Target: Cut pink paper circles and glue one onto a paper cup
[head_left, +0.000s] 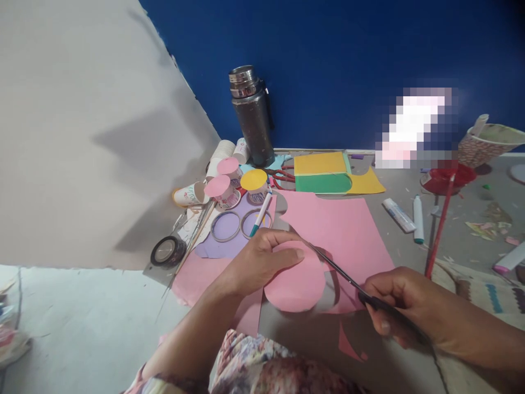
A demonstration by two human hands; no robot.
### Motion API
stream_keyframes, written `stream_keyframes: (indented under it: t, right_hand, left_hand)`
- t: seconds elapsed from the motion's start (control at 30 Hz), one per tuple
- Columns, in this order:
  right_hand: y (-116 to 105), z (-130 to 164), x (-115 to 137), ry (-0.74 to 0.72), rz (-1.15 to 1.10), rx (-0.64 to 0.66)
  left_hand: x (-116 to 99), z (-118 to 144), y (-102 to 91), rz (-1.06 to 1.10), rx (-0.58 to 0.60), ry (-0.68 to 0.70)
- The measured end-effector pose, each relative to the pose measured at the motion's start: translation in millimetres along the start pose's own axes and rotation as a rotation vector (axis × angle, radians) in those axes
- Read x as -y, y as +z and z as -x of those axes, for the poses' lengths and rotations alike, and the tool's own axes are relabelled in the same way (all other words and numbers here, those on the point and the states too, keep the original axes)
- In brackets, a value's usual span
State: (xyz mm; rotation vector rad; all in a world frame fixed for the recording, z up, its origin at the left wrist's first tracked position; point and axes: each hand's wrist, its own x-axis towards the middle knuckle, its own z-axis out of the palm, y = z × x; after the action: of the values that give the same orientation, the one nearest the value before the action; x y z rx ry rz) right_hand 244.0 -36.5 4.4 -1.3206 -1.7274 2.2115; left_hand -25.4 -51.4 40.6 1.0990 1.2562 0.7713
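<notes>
My left hand (266, 257) pinches a round piece of pink paper (295, 287) between thumb and fingers. In my right hand (404, 301) is a pair of scissors (344, 273) with dark handles, the blades pointing up and left to the upper edge of the round piece. Whether the blades are cutting paper at their tip cannot be made out. Behind the round piece lies a larger sheet of pink paper (340, 219) with curved cut edges. A small pink scrap (348, 343) lies near the front edge.
Paper cups topped with pink (219, 187) and yellow discs (254, 179) stand at the back left, near a steel flask (252, 123). Tape rings (225, 241), a marker (261, 214), yellow and green paper (320, 175), and a red stick (441, 224) surround my hands.
</notes>
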Motion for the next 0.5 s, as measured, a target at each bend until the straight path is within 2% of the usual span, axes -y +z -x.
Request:
stream_keyframes:
  t: [0.17,0.3,0.5]
  right_hand:
    - [-6.1,-1.4,-2.1,-0.071,-0.053,-0.024]
    - [-12.3,-0.4,-2.9,-0.164,-0.005,-0.013]
    - [-13.3,0.5,3.4,-0.280,-0.040,0.067]
  left_hand:
    - [-0.8,-0.2,3.2,0.064,-0.007,0.018]
    - [-5.9,-1.2,6.3,0.065,-0.005,0.003]
    - [-27.0,-3.9,8.3,-0.121,0.033,0.000]
